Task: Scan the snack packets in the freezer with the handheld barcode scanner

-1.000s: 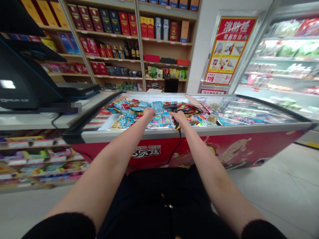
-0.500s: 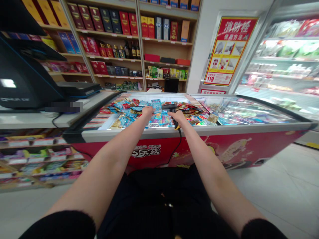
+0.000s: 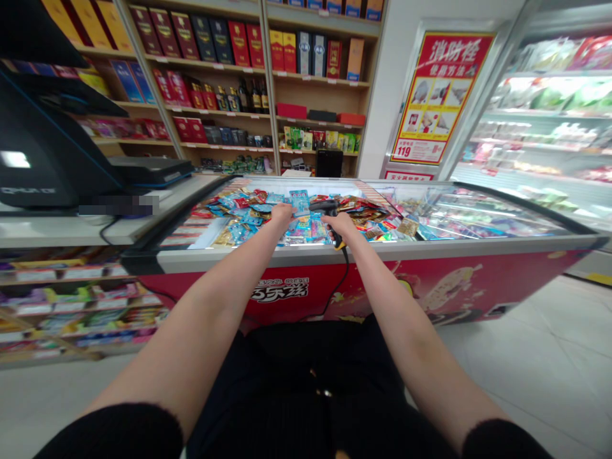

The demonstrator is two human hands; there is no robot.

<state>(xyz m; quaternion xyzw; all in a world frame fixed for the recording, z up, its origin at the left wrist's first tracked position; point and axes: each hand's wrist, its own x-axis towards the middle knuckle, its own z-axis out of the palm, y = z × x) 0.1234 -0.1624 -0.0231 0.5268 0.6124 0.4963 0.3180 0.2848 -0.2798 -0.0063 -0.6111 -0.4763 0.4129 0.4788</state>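
Shelving (image 3: 201, 83), wooden, stocked with boxed liquor and bottles, straight ahead beyond the freezer. Display fridge (image 3: 540, 115), glass-fronted, at far right, with a red-and-yellow sign (image 3: 442, 95) just left of it. Chest freezer (image 3: 382, 287), red-fronted, directly ahead, its interior heaped with small bright packets (image 3: 368, 220). Worktop (image 3: 95, 229) alongside the freezer's left end, carrying a black till (image 3: 43, 146).

Left hand (image 3: 282, 215), fingers closed on the lower end of a blue packet (image 3: 299, 203), held above the heap. Packet upright, long axis near vertical in view, up and to the right of the left hand, just left of the scanner's head. Right hand (image 3: 340, 224), wrapped around the grip of a black barcode scanner (image 3: 322, 206) with yellow trim, cable (image 3: 342, 280) trailing down over the freezer front. Scanner head aimed left toward the packet, close beside it, contact not discernible. Left hand the nearer to the packet; hands near, but apart.
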